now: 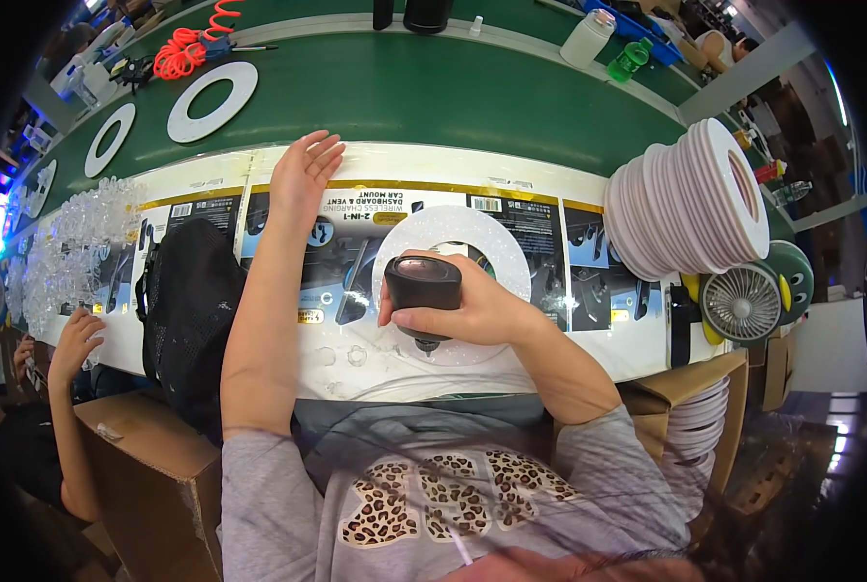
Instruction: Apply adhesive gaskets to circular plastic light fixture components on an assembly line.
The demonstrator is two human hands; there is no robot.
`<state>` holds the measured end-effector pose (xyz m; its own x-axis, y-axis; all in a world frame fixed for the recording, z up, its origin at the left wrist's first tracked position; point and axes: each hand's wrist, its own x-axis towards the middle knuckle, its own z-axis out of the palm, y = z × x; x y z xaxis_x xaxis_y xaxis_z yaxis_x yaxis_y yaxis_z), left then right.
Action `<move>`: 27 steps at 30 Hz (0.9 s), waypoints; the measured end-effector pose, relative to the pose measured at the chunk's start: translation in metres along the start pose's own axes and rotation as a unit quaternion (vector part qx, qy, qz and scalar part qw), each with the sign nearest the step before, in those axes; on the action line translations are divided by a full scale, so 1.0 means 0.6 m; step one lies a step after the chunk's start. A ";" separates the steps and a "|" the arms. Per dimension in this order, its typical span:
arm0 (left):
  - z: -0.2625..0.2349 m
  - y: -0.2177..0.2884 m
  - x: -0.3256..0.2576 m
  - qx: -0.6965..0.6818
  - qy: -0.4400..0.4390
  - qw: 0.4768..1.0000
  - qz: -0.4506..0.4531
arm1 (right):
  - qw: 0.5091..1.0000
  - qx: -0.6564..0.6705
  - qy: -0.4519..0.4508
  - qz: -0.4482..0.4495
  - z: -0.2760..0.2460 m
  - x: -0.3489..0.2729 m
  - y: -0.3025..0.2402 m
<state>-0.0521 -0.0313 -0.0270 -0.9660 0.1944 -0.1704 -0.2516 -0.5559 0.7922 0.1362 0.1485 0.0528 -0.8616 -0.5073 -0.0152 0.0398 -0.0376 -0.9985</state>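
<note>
From the head camera, the right hand [472, 308] is wrapped around a black handheld tool [424, 291] with a rounded body, fingers curled over its far side and thumb along the near side. The tool's lower tip points down at a white ring-shaped disc [496, 242] that lies flat on the bench just beyond and under this hand; the tip looks to be at the disc's near edge, though whether it touches cannot be told.

The left hand [304, 175] is stretched well forward, fingers spread wide and empty, palm down at the far edge of the printed packaging sheets [356, 209] that cover the bench. It is well apart from the right hand and the disc.

To the right of the right hand, a tall stack of white ring discs [690, 199] leans on its side, with a small desk fan [742, 306] just below it. Left of the left forearm lies a black mesh bag [189, 301], and farther left a heap of clear plastic parts [74, 247]. Beyond the left hand, on the green conveyor belt [433, 92], lie more white rings [212, 101] and an orange coiled hose [186, 48]. At the lower left, another person's hand [76, 339] reaches up to the bench edge, beside a cardboard box [152, 466].
</note>
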 end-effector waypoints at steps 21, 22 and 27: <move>-0.002 0.001 -0.001 -0.001 -0.005 1.000 0.002 | 0.999 -0.032 0.000 0.005 0.004 0.004 -0.004; -0.003 0.001 -0.001 -0.001 -0.005 1.000 0.002 | 1.000 -0.028 -0.002 0.006 0.004 0.005 -0.004; -0.002 0.000 -0.001 0.001 -0.005 1.000 0.003 | 1.000 -0.027 -0.010 0.004 0.003 0.003 -0.003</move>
<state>-0.0516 -0.0324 -0.0273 -0.9669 0.1989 -0.1599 -0.2456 -0.5550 0.7947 0.1351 0.1462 0.0549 -0.8506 -0.5254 -0.0232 0.0196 0.0123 -0.9997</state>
